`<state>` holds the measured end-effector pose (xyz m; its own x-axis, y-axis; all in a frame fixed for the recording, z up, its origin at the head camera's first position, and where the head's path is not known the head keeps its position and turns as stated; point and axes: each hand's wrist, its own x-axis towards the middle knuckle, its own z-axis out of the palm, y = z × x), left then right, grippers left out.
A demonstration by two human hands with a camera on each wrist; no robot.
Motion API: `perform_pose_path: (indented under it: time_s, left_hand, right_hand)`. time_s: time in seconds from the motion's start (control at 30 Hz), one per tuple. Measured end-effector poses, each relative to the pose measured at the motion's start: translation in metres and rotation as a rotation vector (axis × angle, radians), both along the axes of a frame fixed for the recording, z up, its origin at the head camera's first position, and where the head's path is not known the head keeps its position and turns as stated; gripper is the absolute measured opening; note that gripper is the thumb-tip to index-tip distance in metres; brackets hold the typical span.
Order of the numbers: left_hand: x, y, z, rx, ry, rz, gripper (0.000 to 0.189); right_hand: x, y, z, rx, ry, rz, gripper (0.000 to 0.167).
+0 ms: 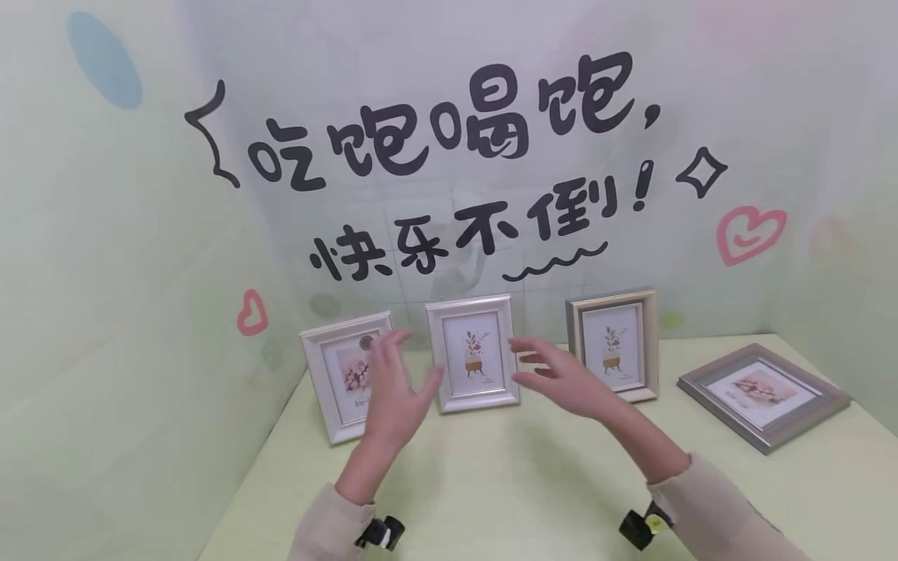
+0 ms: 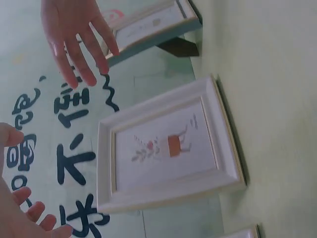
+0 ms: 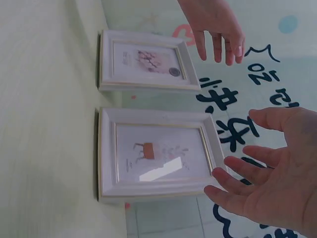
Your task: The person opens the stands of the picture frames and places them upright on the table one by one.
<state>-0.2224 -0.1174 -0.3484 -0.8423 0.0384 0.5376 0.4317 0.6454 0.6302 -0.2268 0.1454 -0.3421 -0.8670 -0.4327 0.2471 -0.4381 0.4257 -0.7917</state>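
A white picture frame with a potted-plant print stands upright at the middle of the table's back. My left hand is raised at its left, fingers spread and holding nothing. From the other side, my right hand faces it with loosely extended fingers, also holding nothing. In the left wrist view a gap separates the right hand from this white frame. The right wrist view has the right fingertips overlapping the frame's edge; contact cannot be told. A second white frame with a blossom print is partly covered by my left hand.
Right of centre stands a gold-and-grey frame with another plant print. A grey-brown frame lies on its back at the far right. Behind them hangs a pale backdrop with black lettering. The light-green tabletop extends in front.
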Motion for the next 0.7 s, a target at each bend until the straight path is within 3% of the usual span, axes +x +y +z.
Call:
perform_pose_path:
  time_s: [0.17,0.3,0.53,0.7]
  left_hand:
    - [-0.010,0.055,0.012,-0.033,-0.060,-0.161,0.056]
    - [-0.016,0.101,0.018,-0.154,-0.080,-0.267,0.045]
    - [-0.021,0.186,0.009,-0.399,-0.087,-0.418,0.032]
    - [-0.020,0.242,-0.002,-0.523,-0.087,-0.505,0.029]
  right_hand:
    - [0.003,0.041,0.009,0.020,0.072,-0.054,0.053]
    - [0.008,0.070,0.009,0.017,0.083,-0.097,0.051]
    - [0.024,0.131,-0.001,0.091,0.104,-0.226,0.052]
    - [0.038,0.178,-0.014,0.162,0.126,-0.325,0.051]
